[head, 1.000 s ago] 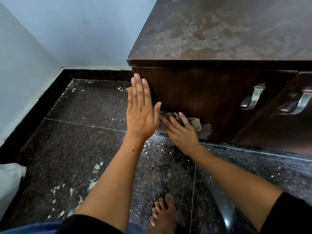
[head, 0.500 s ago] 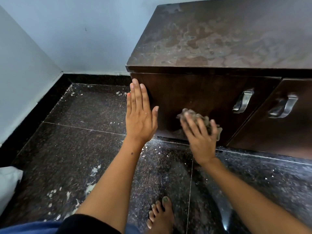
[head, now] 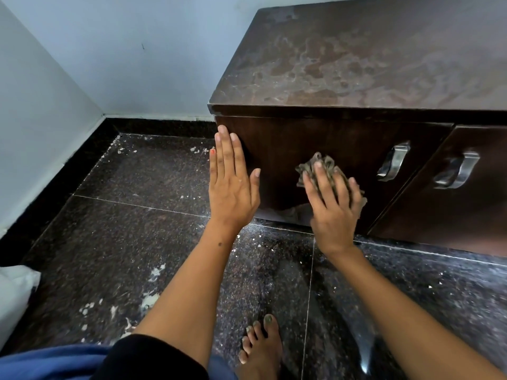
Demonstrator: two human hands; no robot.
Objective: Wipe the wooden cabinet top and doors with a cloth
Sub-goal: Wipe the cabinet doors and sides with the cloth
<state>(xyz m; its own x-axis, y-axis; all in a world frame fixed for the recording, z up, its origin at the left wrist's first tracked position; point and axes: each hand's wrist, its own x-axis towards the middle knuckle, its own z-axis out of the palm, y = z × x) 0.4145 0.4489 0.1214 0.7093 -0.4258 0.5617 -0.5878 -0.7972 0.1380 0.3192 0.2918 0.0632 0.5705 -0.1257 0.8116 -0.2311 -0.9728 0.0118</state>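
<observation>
On the cabinet door [head: 315, 144], flat right hand [head: 333, 204] presses the cloth [head: 319, 163]; left hand [head: 233, 185] rests flat.

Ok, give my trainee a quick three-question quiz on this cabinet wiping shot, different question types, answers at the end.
1. True or false: the left hand holds the cloth.
2. Which surface is the cloth on? A) cabinet top B) left door C) floor
3. Fill in: the right hand presses the cloth to the left of that door's metal ____.

Key: 1 false; 2 B; 3 handle.
</observation>
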